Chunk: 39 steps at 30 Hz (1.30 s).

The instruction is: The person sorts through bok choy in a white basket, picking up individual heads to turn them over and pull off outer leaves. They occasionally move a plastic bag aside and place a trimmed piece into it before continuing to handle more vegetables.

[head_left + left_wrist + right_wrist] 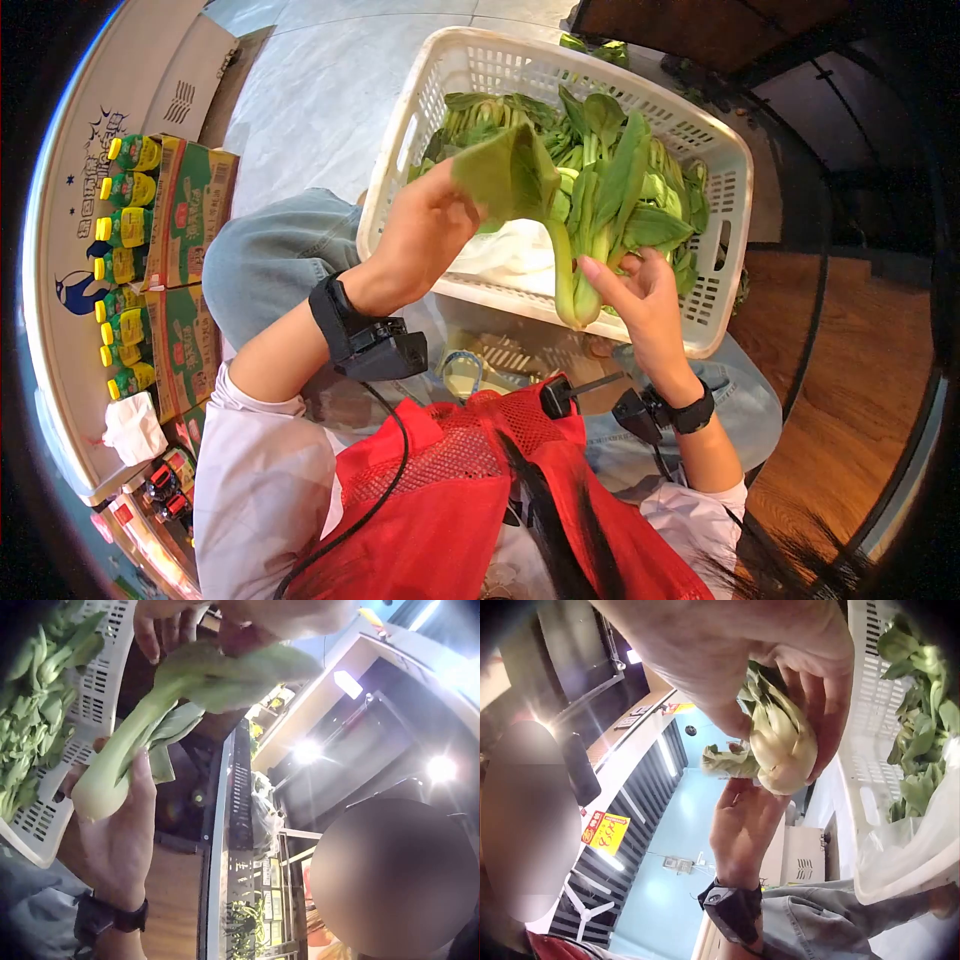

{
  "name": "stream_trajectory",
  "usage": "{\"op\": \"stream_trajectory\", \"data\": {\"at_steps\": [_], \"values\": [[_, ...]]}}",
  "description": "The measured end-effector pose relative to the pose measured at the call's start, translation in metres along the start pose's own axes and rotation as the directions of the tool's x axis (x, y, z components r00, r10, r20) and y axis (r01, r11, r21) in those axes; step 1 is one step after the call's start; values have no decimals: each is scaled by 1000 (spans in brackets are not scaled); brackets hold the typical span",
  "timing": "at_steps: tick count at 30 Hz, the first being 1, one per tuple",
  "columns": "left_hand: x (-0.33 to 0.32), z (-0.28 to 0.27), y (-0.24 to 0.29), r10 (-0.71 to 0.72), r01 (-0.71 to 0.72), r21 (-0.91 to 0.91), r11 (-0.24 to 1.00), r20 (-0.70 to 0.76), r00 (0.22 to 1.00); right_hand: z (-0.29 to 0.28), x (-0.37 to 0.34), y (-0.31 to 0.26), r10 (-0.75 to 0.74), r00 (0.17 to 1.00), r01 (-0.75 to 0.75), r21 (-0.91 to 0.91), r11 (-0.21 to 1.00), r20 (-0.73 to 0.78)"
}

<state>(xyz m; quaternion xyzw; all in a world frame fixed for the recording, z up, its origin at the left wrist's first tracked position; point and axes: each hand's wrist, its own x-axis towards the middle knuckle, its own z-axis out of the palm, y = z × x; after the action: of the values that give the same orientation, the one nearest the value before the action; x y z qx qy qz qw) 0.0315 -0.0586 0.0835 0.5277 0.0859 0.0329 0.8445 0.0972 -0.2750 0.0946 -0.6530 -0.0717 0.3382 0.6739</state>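
A head of bok choy point(600, 225) is held over the near side of a white plastic basket point(735, 160). My right hand point(650, 305) grips it near its pale base, thumb along the stalks. With fingers curled, my left hand point(430, 230) pinches one broad outer leaf point(510, 175), which leans left away from the other leaves. In the left wrist view, that leaf's stalk point(139, 731) still runs down to the rounded base. The right wrist view shows the base point(784, 754) between the right thumb and fingers.
More bok choy point(490, 110) fills the basket, beside a white plastic bag point(510, 255). To the left stand yellow-capped bottles point(125, 230) and cardboard boxes point(190, 215) against a white cabinet point(75, 180). Wooden flooring point(830, 380) lies at the right. The person's knees flank the basket.
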Motion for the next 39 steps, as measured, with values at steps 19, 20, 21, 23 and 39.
{"op": "stream_trajectory", "data": {"at_steps": [19,20,21,23,39], "values": [[8,15,19,-158,156,-63,986,-27,987,-6,1,-1,102,994,-105,107,989,39],[8,14,18,-170,167,-54,984,-48,984,-7,1,1,114,993,-118,125,985,42],[7,14,19,-178,174,-66,982,-59,982,-7,1,3,126,991,-131,142,981,46],[5,14,20,-194,187,-90,978,-80,978,-7,2,3,147,987,-156,166,974,61],[-3,26,2,-286,228,498,836,42,957,8,-5,3,-153,988,147,-167,975,-27]]}}
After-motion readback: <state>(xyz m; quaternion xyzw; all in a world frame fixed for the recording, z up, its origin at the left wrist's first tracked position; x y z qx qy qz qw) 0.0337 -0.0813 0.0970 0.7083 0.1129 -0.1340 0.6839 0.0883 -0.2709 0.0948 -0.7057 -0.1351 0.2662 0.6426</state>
